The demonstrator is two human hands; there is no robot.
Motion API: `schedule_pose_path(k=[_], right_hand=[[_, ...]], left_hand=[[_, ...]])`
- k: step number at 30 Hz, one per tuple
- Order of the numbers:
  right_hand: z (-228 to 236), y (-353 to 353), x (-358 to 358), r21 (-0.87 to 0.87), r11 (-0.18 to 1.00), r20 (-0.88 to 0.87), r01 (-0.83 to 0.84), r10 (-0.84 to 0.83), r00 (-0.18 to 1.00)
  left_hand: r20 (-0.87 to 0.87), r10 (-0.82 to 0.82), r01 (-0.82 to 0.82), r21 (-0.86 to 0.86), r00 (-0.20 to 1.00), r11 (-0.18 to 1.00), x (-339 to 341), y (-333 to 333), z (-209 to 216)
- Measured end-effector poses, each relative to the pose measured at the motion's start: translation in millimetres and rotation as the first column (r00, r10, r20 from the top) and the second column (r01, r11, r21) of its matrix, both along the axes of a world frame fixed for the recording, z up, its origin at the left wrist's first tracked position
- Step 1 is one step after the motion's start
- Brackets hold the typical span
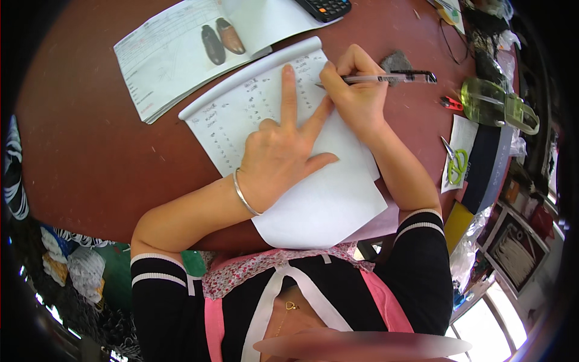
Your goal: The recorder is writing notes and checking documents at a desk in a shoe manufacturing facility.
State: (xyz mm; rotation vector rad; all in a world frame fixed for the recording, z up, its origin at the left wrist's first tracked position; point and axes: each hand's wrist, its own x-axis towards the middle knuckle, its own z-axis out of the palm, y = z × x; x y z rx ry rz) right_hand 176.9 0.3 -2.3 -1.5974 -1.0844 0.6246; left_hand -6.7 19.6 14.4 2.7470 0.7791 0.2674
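A white notepad (313, 208) lies on the table in front of me, its upper pages rolled over at the far edge and handwritten rows on its upper part. My left hand (277, 148) rests on the page with two fingers stretched forward and the thumb out to the side; a silver bangle circles that wrist. Beside it, my right hand (359, 90) grips a pen (401, 77) with a clear barrel and black cap end. The pen's tip points at the sheet, just right of the writing. Whether it touches the paper I cannot tell.
Beyond the notepad lie a printed pad (163, 57) with shoe pictures and a black calculator (325, 8). A grey stone-like lump (396, 63) sits by the pen. Rightward are red thread snips (451, 103), a green bottle (482, 99), green-handled scissors (456, 166) and a dark box (487, 169).
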Motion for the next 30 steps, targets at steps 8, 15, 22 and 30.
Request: schedule_pose_path(k=[8, 15, 22, 30], right_hand=[[3, -8, 5, -0.02, 1.0, 0.041, 0.008, -0.007, 0.999], [-2, -3, 1, 0.007, 1.0, -0.048, 0.006, -0.005, 0.999], [-5, -8, 9, 0.001, 1.0, -0.034, 0.006, -0.006, 0.999], [3, -1, 6, 0.031, 0.999, -0.178, 0.008, -0.003, 0.984]], left_hand=[[-0.001, 0.019, -0.019, -0.012, 1.0, 1.0, 7, -13, -5], [-0.015, 0.032, -0.032, 0.01, 0.999, 0.999, 2, -10, -4], [0.002, 0.017, -0.017, -0.013, 1.0, 1.0, 7, -10, -4], [-0.023, 0.012, -0.012, 0.001, 1.0, 1.0, 3, -3, 1]])
